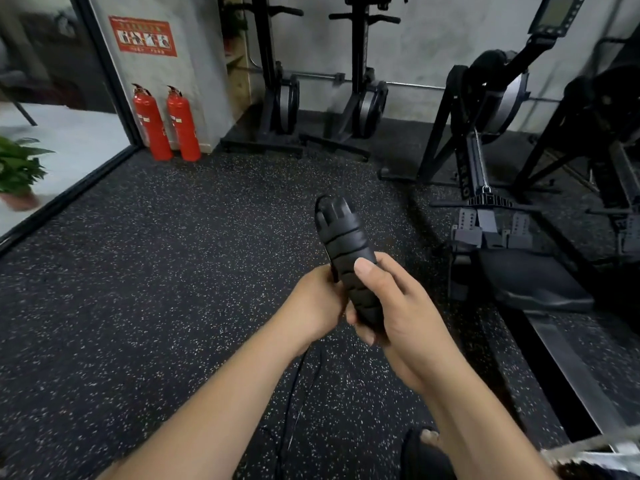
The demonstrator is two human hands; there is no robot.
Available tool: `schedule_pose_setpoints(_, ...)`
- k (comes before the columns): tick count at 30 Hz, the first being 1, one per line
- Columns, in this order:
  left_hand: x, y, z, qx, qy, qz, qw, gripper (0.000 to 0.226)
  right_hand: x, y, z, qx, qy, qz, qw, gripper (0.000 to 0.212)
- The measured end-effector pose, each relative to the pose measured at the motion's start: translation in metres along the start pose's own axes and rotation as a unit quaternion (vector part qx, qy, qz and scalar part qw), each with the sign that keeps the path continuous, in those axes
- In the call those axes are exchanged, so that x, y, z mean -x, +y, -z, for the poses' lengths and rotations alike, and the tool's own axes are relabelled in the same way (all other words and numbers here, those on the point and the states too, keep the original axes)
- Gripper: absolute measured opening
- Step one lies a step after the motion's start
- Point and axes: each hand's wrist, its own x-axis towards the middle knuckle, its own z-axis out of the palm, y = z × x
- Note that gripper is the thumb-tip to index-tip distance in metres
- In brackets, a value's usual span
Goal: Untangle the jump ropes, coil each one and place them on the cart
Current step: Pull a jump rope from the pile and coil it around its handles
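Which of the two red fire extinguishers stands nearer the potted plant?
The left extinguisher, next to the dark door frame; the other extinguisher stands to its right, closer to the upright rowing machines.

Speckled black floor (156, 271), grey wall (433, 46)

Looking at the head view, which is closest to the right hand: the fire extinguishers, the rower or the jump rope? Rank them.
1. Jump rope, held in the right hand.
2. Rower, on the right.
3. Fire extinguishers, far left by the wall.
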Motion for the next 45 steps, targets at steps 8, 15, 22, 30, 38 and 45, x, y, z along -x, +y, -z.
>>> schedule_pose_setpoints(8, -0.022, -0.015, -0.026, -0.118, -0.079, 0.048, 0.989, 0.039, 0.000, 0.030, 0.037, -0.040, -0.027, -0.035, 0.998, 0.037)
schedule_pose_setpoints(15, -0.020, -0.015, -0.037, -0.298, -0.139, 0.019, 0.944, 0.026, -0.004, 0.024, 0.050, -0.055, -0.066, -0.055, 0.995, 0.041)
schedule_pose_setpoints(22, -0.006, -0.013, -0.027, -0.261, -0.149, 0.011, 0.954, 0.016, -0.010, 0.019, 0.055, -0.070, -0.037, -0.001, 0.997, 0.042)
schedule_pose_setpoints(30, 0.008, -0.006, 0.029, -0.044, -0.172, -0.011, 0.984, 0.015, -0.016, 0.018, 0.082, 0.237, 0.145, 0.016, 0.961, 0.049)
schedule_pose_setpoints(38, 0.010, -0.009, 0.042, -0.053, -0.110, -0.062, 0.991, 0.016, -0.016, 0.029, 0.075, 0.469, -0.057, -0.136, 0.871, 0.066)
schedule_pose_setpoints(45, 0.004, -0.016, 0.043, 0.009, -0.181, -0.052, 0.982, 0.014, 0.001, -0.004, 0.066, 0.337, -0.256, -0.147, 0.894, 0.054)
